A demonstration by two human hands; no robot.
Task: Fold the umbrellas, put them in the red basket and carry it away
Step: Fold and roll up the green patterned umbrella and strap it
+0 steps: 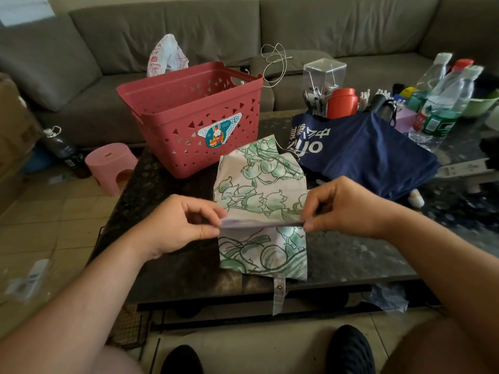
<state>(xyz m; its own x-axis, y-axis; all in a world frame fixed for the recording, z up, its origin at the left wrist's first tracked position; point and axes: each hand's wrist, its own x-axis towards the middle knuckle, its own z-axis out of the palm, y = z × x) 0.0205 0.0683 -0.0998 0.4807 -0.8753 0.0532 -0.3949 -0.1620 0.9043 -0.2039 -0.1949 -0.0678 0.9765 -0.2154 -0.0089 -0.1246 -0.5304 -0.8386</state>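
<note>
A white umbrella with a green flower print point(260, 184) lies collapsed on the dark table, its snap strap hanging over the near edge. My left hand point(178, 225) pinches the left end of a fold across its canopy. My right hand point(343, 206) pinches the right end of the same fold. The red basket point(189, 114) stands behind the umbrella, to the left, with nothing visible inside. A navy blue umbrella point(361, 152) with white lettering lies flat on the table to the right.
Plastic bottles point(442, 103), a red canister point(342, 102) and a clear box crowd the table's back right. A grey sofa point(324, 31) runs behind. A pink stool point(110, 163) and a dark bottle stand on the floor at left. My feet are below the table's near edge point(243, 292).
</note>
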